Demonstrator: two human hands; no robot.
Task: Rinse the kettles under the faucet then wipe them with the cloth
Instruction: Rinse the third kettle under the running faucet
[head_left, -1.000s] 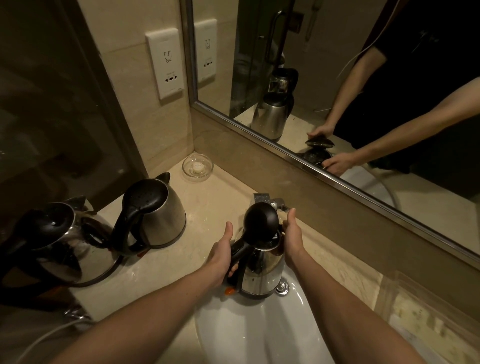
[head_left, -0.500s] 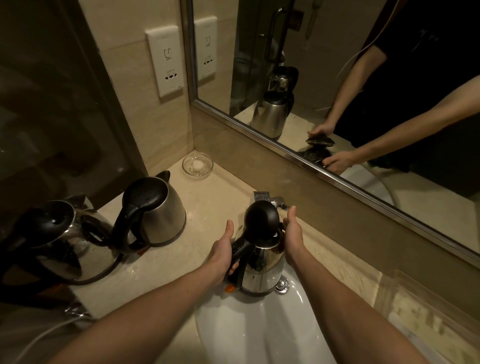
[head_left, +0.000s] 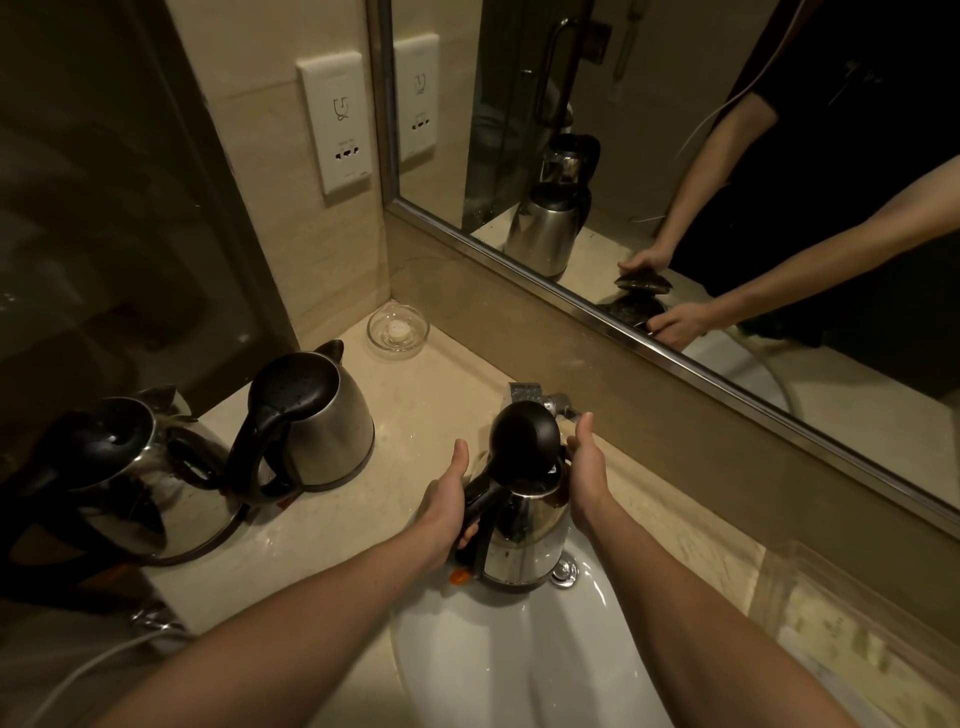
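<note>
Left of the sink, a large kettle and a smaller kettle wait. Over the sink nothing has shifted: the left hand still grips the held kettle by its handle, the right hand clasps its body below the faucet. Rinsing likely continues; no stream shows.

held kettle: mirror-polished steel body. Its lid: black plastic, satin sheen. middle kettle: brushed steel, duller. left kettle: glossy polished steel. sink: glossy white ceramic. counter: smooth polished beige stone. dish: clear glass. faucet: chrome.
</note>
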